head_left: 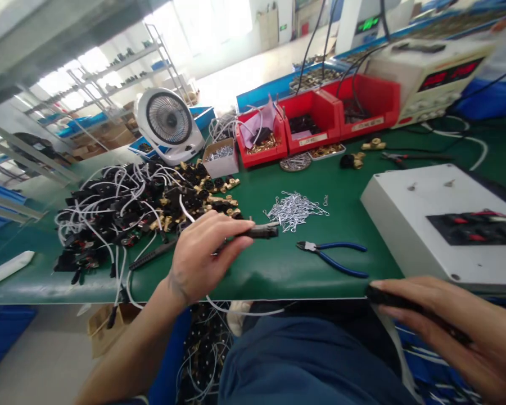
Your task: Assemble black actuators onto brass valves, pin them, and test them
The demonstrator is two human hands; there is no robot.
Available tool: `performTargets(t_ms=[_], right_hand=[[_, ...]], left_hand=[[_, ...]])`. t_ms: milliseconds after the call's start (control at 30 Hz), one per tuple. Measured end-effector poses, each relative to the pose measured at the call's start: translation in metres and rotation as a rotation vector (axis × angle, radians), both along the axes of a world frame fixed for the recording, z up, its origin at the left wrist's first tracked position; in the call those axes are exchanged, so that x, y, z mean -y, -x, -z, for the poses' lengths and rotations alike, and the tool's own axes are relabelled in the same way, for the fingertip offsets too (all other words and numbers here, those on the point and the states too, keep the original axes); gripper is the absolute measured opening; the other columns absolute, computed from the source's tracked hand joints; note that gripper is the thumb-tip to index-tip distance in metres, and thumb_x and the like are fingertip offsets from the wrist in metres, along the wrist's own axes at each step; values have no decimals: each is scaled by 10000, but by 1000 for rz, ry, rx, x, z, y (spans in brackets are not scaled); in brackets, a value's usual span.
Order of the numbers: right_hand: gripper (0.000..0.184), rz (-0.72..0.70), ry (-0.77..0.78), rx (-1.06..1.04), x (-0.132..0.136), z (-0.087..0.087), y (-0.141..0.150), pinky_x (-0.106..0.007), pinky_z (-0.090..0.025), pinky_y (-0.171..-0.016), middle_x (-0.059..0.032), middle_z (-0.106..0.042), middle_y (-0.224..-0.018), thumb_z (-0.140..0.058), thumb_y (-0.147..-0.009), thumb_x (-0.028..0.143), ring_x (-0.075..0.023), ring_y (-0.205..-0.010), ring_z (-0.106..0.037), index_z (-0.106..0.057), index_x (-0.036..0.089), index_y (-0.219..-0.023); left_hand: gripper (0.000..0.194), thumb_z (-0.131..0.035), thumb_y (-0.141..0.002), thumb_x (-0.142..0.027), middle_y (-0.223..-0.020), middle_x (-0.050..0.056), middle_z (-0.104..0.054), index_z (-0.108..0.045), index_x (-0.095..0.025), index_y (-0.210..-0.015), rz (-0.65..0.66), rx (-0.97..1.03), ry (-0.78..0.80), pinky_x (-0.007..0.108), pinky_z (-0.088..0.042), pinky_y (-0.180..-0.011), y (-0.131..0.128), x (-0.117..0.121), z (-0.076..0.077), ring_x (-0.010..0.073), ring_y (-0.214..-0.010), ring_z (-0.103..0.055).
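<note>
My left hand (pixel 204 247) is closed over the table's front half, thumb and forefinger pinching a slim black plug-like part (pixel 265 231). A white cable shows beneath this hand; whether it joins the part I cannot tell. Just beyond the part's tip lies a heap of silver spring clips (pixel 295 211). At the table's front edge on the right, my right hand (pixel 455 326) is wrapped around a long black object (pixel 392 299), blurred and partly hidden by the fingers. Between the hands rest blue-handled side cutters (pixel 337 256), jaws toward the left.
Brass-and-black valves with white cables (pixel 126 202) are piled at left, near a white fan (pixel 168 124). Red bins (pixel 263 154) and a carton of clips (pixel 221 163) stand behind. A grey switch box (pixel 409 225) and a power supply (pixel 430 84) occupy the right.
</note>
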State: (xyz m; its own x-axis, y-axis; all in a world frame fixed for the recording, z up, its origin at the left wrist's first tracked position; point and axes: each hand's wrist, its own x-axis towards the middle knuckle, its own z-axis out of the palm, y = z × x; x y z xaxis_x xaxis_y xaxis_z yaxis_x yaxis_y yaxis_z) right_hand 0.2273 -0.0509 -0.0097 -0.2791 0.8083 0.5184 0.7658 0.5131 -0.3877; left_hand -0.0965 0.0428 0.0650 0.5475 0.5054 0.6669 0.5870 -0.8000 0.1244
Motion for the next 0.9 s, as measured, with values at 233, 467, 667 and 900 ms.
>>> performTargets(t_ms=[233, 467, 667, 900], right_hand=[[205, 31, -38, 140, -6, -50, 11, -179, -575, -807, -24, -751, -984, -484, -1038, 242, -122, -841, -723, -647, 214, -1159], [202, -26, 6, 81, -5, -50, 17, -192, -537, -774, -45, -740, -958, -521, -1026, 217, -117, -842, -705, -674, 143, -1135], [206, 7, -5, 114, -5, -52, 19, -208, -545, -781, -60, -744, -955, -528, -1020, 202, -131, -846, -708, -680, 142, -1145], [199, 39, -43, 164, -6, -54, 19, -227, -553, -757, -67, -744, -956, -571, -992, 176, -143, -830, -707, -693, 142, -1145]], left_hand=[[132, -666, -961, -208, -907, 64, -784, -655, -127, -1064, 171, -23, 13, 272, -539, -690, -46, 13, 20, 137, -737, -660], [130, -706, -933, -182, -934, 37, -768, -659, -152, -1050, 168, 35, 66, 259, -539, -733, -65, 20, 36, 127, -790, -659], [105, -644, -978, -218, -898, 43, -752, -663, -142, -1048, 177, 5, 94, 262, -525, -708, -67, 23, 36, 134, -759, -639], [207, -506, -1046, -280, -792, 39, -719, -661, -151, -1000, 172, -56, 93, 280, -499, -643, -69, 23, 33, 150, -680, -592]])
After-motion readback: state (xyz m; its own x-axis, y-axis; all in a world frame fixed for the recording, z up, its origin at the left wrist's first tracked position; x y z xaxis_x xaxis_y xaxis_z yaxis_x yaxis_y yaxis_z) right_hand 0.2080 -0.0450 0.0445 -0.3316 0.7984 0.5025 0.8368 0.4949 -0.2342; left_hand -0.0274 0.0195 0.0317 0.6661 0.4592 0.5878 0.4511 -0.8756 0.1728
